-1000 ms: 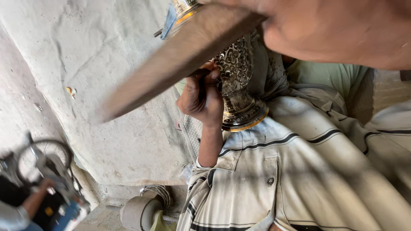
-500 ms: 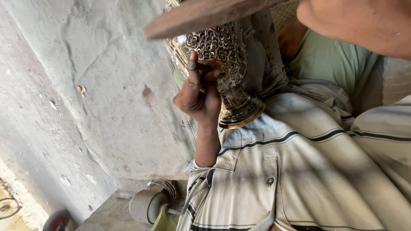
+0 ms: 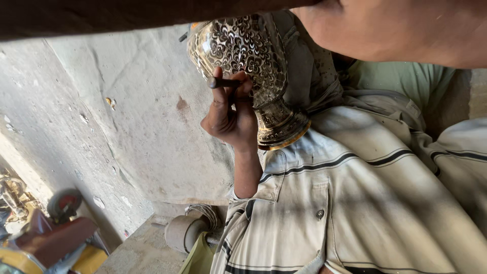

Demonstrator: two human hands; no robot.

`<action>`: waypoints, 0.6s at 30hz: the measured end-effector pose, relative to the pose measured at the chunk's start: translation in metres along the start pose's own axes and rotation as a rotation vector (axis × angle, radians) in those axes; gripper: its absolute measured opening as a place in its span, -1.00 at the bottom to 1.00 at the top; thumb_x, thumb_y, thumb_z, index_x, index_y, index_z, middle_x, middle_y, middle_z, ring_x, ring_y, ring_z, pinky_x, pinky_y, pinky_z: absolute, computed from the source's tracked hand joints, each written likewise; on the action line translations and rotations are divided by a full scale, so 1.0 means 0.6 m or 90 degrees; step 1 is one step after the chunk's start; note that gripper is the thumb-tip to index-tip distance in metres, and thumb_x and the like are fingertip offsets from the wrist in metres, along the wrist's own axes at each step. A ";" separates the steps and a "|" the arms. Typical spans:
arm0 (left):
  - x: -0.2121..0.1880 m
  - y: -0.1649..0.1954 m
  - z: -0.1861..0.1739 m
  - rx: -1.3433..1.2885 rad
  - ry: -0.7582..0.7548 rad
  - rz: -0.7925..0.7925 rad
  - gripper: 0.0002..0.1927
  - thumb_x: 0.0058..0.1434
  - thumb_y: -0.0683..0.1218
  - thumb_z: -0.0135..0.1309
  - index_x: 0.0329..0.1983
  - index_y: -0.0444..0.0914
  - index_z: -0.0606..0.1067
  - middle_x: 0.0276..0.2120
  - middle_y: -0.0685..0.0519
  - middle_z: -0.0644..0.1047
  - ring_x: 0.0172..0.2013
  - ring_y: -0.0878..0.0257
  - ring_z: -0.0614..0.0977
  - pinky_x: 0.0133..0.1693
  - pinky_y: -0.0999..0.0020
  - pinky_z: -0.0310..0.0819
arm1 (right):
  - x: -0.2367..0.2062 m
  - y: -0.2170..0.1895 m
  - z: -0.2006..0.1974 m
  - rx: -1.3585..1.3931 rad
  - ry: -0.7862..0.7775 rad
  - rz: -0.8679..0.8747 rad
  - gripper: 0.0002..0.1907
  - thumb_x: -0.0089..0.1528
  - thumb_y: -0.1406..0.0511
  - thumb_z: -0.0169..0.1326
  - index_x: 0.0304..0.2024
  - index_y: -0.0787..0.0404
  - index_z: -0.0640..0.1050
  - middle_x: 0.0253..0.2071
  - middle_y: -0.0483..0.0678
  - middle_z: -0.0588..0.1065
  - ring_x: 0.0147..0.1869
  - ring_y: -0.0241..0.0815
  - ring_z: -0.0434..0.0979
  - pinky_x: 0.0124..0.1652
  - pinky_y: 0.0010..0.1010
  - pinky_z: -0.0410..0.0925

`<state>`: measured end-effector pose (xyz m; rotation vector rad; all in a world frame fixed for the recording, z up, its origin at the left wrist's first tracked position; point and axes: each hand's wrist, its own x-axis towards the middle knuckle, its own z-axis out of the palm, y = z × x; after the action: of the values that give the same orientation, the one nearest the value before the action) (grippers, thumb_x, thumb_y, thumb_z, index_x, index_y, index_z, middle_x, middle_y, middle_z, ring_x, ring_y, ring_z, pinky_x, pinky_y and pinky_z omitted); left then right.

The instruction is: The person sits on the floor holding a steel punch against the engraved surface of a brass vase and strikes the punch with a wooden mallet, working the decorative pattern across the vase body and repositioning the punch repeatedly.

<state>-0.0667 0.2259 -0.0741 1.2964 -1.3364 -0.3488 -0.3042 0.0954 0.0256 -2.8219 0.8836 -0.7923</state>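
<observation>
Nearest the camera, a bare forearm and hand [image 3: 406,30] fill the upper right corner, smooth and blurred. It runs out of the top edge, and its fingers are cut off, so whether they are spread or closed cannot be told; which of the person's hands it is cannot be told either. From it a dark, flat wooden bar [image 3: 127,15] stretches left along the top edge, out of focus, both ends out of the frame.

Below lies a striped garment [image 3: 365,203], pale soft cloth with thin dark lines, a pocket flap and a small round button, creased over the body. A rolled cuff meets the wrist of the other hand [image 3: 231,114], which rises from the sleeve. This hand is curled, its fingers pinching a short dark metal punch [image 3: 223,82], a thin rod held crosswise with its tip against the vase.

The metal vase [image 3: 243,61] lies tilted against the lap and a fold of grey-green cloth [image 3: 406,81]. Its bulging body is covered in dense engraved floral scrollwork, bright and shiny; it narrows to a ribbed foot with a brassy ring. Its mouth is hidden by the bar above.

Beyond is a rough, chalky grey wall [image 3: 101,127], pitted and stained. At its foot sits a dull cylindrical roller [image 3: 185,231] wound with cord, and far left a blurred reddish machine with a small wheel [image 3: 63,203], cut off by the edge.
</observation>
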 end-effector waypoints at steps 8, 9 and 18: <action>0.007 0.009 0.000 0.040 -0.011 0.034 -0.28 0.38 -0.53 0.00 0.45 -0.02 0.40 -0.26 -0.03 0.65 -0.14 0.33 0.69 0.21 0.28 0.55 | -0.032 0.010 0.027 0.005 0.005 0.003 -0.92 0.20 0.41 0.18 -0.24 0.25 0.57 -0.47 -0.08 0.45 -0.46 -0.25 0.44 -0.38 -0.46 0.36; 0.010 0.009 -0.001 0.060 -0.023 0.055 -0.28 0.38 -0.53 -0.04 0.45 -0.02 0.40 -0.29 0.00 0.64 -0.13 0.32 0.69 0.26 0.25 0.50 | -0.033 0.008 0.028 0.002 0.006 -0.001 -0.92 0.20 0.41 0.18 -0.24 0.25 0.57 -0.47 -0.08 0.46 -0.46 -0.25 0.44 -0.38 -0.46 0.36; 0.004 -0.012 0.006 -0.026 0.028 0.025 -0.32 0.37 -0.54 -0.06 0.44 -0.11 0.38 -0.15 -0.07 0.66 -0.17 0.27 0.69 0.04 0.32 0.66 | -0.021 0.006 0.033 -0.004 0.005 -0.010 -0.96 0.17 0.40 0.16 -0.32 0.25 0.58 -0.47 -0.08 0.46 -0.44 -0.26 0.45 -0.37 -0.47 0.38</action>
<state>-0.0656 0.2202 -0.0797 1.2353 -1.3095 -0.3182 -0.3052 0.0979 0.0018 -2.8356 0.8677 -0.8053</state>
